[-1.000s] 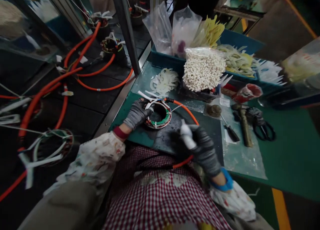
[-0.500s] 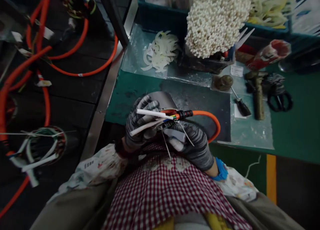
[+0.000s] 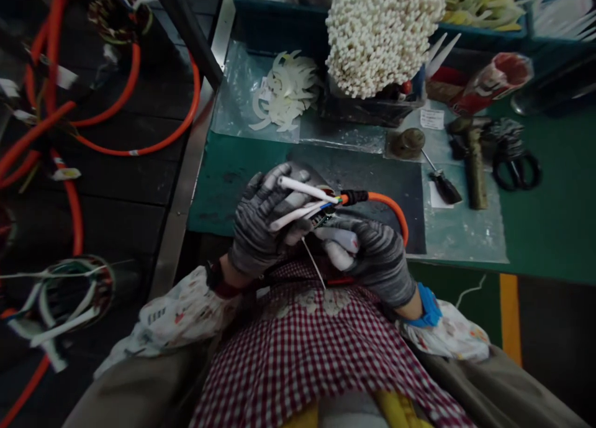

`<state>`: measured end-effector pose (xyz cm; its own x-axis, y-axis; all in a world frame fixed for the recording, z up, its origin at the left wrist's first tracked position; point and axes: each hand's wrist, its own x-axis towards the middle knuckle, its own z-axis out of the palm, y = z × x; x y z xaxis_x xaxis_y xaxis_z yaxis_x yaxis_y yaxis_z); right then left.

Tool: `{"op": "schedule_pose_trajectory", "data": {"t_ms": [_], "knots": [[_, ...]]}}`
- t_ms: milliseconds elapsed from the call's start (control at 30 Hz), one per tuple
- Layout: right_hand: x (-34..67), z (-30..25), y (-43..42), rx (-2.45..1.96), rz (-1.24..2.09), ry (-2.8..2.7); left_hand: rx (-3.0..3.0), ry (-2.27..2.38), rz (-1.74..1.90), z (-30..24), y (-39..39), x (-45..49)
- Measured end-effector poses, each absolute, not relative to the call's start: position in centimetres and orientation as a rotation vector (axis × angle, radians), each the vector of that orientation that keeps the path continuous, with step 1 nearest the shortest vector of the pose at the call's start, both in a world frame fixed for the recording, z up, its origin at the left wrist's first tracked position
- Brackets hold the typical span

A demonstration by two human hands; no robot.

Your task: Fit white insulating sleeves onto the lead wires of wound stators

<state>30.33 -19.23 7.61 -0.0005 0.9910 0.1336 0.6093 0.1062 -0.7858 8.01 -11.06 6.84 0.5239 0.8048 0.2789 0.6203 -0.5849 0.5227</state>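
Note:
My gloved left hand (image 3: 258, 226) is wrapped around the near side of a motor stator (image 3: 317, 178), a grey cylinder held above the bench edge with its wound end toward me. White sleeved leads (image 3: 298, 214) stick out over the left fingers. They join an orange cable (image 3: 390, 205) that loops behind my right hand. My gloved right hand (image 3: 384, 257) is closed, gripping a translucent whitish plastic piece (image 3: 342, 236) against the windings. A thin white cord (image 3: 314, 263) hangs from the winding end over the checked apron. The fingertips partly hide the windings.
Pale plastic strips (image 3: 288, 89) lie in a bag behind the hands. A bundle of white tubes (image 3: 384, 36) stands at the back. To the right are a screwdriver (image 3: 444, 186), a mallet (image 3: 475, 167) and black-handled scissors (image 3: 516, 167). Wired stators (image 3: 105, 285) stand on the left.
My right hand has shifted right with the plastic piece. A second cord end that hung over it is no longer visible. The view has turned slightly, moving the bench leftward in the picture.

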Motion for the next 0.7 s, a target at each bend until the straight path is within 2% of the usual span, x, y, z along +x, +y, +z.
{"op": "schedule_pose_trajectory", "data": {"t_ms": [100, 400, 700], "knots": [[31.8, 8.0, -18.8, -1.550, 0.531, -1.765, 2.451, 1.198, 0.571, 9.1, -9.6, 10.7], [33.5, 9.3, -17.6, -1.569, 0.606, -1.724, 2.353, 1.219, 0.305, 12.8, -6.2, 16.4], [35.0, 5.9, -16.1, -1.802, 0.215, -1.748, 2.510, 1.365, 0.135, 12.8, -3.8, 19.7]]}}
